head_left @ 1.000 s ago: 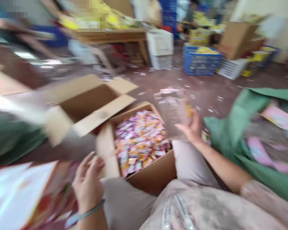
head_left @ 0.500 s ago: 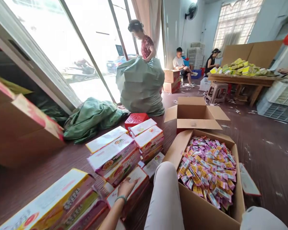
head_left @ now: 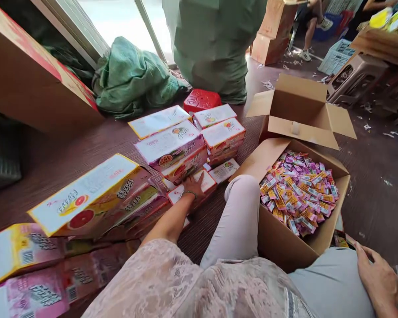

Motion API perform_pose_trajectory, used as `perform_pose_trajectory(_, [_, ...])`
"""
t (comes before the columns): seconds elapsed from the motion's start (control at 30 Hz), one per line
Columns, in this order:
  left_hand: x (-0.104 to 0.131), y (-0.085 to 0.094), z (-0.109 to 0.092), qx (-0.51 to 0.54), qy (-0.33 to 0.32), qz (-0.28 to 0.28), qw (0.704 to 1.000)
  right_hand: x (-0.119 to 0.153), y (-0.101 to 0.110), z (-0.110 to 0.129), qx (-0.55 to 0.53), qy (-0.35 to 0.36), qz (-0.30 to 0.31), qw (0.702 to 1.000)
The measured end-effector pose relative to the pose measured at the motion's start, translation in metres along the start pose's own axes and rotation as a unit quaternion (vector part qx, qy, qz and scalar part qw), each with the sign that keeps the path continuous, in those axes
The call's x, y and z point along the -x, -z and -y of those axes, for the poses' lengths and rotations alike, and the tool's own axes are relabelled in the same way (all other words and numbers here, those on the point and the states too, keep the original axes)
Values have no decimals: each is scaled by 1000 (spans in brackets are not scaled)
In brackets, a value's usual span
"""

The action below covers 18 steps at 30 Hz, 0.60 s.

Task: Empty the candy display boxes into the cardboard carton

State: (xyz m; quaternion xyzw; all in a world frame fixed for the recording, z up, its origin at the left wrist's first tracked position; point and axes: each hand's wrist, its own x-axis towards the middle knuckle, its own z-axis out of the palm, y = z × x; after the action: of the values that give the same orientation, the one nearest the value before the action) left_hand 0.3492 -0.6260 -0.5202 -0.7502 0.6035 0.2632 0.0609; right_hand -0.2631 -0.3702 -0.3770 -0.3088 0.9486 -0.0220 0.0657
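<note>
My left hand [head_left: 195, 186] lies open, fingers spread, on the white top of a printed fruit box [head_left: 176, 193] low in the stacked rows. Beside it stand taller stacks of similar boxes, with a purple-edged box [head_left: 172, 145] nearest. At the lower right, my right hand [head_left: 381, 278] is closed by my knee, thumb and fingers at the edge of a small printed box [head_left: 341, 240]. My leg and the carton hide most of that box. Between my legs, an open carton [head_left: 278, 243] holds a heap of pink and orange sachets [head_left: 301, 194].
An empty-looking open carton [head_left: 296, 128] stands behind the sachets. Farther back are a red stool [head_left: 202, 100], a green sack [head_left: 132, 79] and a large full sack [head_left: 215, 48]. More printed boxes [head_left: 86, 194] line the left. A seated person's leg [head_left: 310, 35] shows at the back.
The view has tilted down. My left hand remains on the low box, its fingers now more spread. My right hand has come into view at the lower right, at a printed box.
</note>
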Motion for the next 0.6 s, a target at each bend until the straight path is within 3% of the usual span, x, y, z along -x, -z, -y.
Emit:
perform_pose_trajectory(0.17, [2, 3, 2, -76, -9, 22, 997, 6, 2, 10, -17, 15, -27, 999])
perform_pose_trajectory(0.3, [27, 29, -6, -56, 12, -58, 997, 0, -6, 9, -47, 44, -44, 997])
perform_pose_trajectory(0.37, [41, 52, -12, 1, 3, -116, 993, -6, -15, 3, -63, 80, -46, 994])
perform_pose_trajectory(0.47, [62, 100, -25, 124, -87, -218, 964, -15, -30, -1, -99, 132, -62, 984])
perform_pose_trajectory(0.53, [77, 138, -43, 233, -168, -274, 918, -21, -39, 1, -139, 161, -78, 974])
perform_pose_trajectory(0.6, [93, 174, -69, 372, -242, -273, 853, -24, -44, 5, -179, 187, -82, 963])
